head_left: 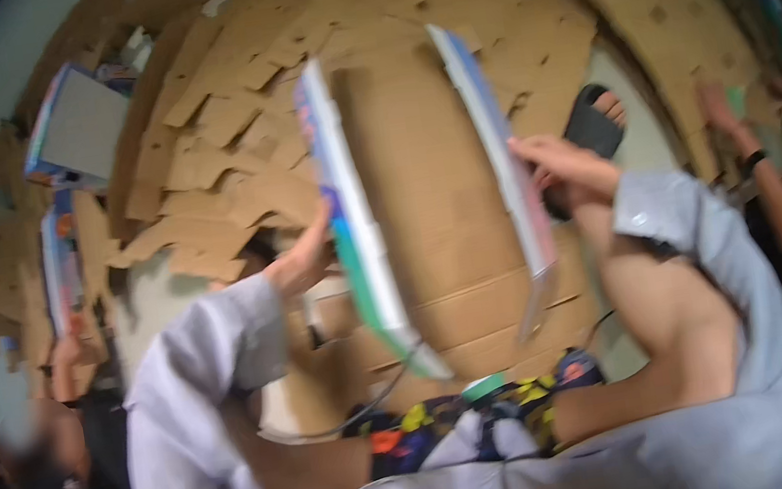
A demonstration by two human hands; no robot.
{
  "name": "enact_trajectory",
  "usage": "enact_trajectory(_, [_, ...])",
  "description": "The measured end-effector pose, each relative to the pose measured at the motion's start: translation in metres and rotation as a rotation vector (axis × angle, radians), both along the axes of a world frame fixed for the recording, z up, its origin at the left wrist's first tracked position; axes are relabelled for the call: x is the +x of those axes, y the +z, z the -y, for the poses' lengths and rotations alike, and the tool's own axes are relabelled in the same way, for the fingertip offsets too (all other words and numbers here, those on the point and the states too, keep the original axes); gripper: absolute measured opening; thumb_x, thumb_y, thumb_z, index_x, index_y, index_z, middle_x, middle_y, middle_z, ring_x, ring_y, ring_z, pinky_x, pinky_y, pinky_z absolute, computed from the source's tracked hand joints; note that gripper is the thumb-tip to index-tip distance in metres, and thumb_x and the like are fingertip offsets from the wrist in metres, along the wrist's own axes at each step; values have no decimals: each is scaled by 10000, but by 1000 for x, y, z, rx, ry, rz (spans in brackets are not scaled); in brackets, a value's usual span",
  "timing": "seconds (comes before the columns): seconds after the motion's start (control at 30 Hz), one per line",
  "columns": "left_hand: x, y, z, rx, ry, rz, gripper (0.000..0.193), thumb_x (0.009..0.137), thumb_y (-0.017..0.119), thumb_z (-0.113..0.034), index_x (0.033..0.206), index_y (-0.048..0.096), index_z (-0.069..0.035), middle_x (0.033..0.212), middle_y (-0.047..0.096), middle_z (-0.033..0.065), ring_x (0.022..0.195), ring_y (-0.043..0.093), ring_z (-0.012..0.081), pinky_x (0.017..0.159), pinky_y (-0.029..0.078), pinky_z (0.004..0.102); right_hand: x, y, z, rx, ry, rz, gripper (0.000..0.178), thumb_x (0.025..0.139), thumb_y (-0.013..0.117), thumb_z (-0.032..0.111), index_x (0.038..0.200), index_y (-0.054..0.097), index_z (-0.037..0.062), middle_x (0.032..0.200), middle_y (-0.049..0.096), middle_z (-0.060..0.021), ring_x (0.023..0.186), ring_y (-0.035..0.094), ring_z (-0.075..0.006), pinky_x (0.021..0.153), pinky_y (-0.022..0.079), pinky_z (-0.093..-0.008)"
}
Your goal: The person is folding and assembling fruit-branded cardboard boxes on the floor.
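Two long, thin printed cardboard pieces stand on edge over the brown cardboard in front of me, apart and roughly parallel. My left hand point(306, 252) holds the left printed piece point(330, 162), blue above and green below with a white edge, from its outer side. Against the outer side of the right printed piece point(492, 118), blue and pinkish with a white edge, my right hand point(566, 163) grips with its fingers along the rim. Blur hides the finer finger positions. I cannot tell whether the two pieces join.
Layered brown cardboard sheets point(233, 136) with cut, ragged pieces cover the floor. A printed box point(85, 123) stands far left. A black sandal point(592, 123) is on a foot at right. A green-topped object point(483, 388) sits near my lap beside a cable point(374, 404). Other people work on both sides.
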State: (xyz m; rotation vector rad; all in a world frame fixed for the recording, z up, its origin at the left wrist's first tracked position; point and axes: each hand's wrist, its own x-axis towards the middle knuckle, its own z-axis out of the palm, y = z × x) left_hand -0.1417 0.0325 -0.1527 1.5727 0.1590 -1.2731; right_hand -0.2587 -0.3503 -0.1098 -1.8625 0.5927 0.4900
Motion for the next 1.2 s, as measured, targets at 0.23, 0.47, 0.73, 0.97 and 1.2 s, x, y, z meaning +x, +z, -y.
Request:
enact_trajectory(0.23, [-15, -24, 14, -88, 106, -97, 835, 750, 223, -792, 1218, 456, -141, 1141, 544, 92, 987, 553, 223, 817, 433, 438, 6, -20, -10, 297, -12, -160, 832, 784, 229, 759, 1199, 463, 77, 1000, 525, -89, 725, 514, -155, 666, 460, -261])
enact_trajectory(0.47, [5, 40, 24, -247, 171, 2, 922, 743, 179, -802, 1345, 362, -129, 1308, 444, 104, 1181, 441, 253, 954, 382, 443, 10, 9, -16, 485, -268, 22, 624, 920, 263, 530, 1121, 509, -7, 838, 621, -103, 771, 603, -174, 695, 501, -292])
enact_trajectory(0.73, [-10, 54, 54, -299, 118, 39, 1031, 649, 428, -819, 1339, 343, -58, 1321, 406, 143, 1183, 412, 259, 958, 362, 430, 0, -5, -31, 447, -3, -305, 850, 734, 533, 679, 1349, 254, 163, 1156, 436, -121, 1029, 469, -262, 805, 428, -382])
enact_trajectory(0.97, [11, 75, 65, -129, 198, 152, 728, 726, 564, -651, 1140, 522, -53, 1053, 590, 102, 918, 578, 192, 786, 472, 358, 3, 1, -25, 558, -150, -128, 458, 851, 472, 501, 1120, 462, 131, 1035, 530, -81, 893, 554, -195, 775, 469, -350])
enact_trajectory(1.2, [3, 92, 84, -87, 391, 263, 689, 737, 603, -585, 1044, 551, 30, 937, 617, 108, 781, 612, 181, 685, 498, 327, 7, -12, -23, 658, -425, -27, 219, 891, 452, 227, 973, 588, 77, 880, 606, -28, 783, 577, -145, 694, 490, -296])
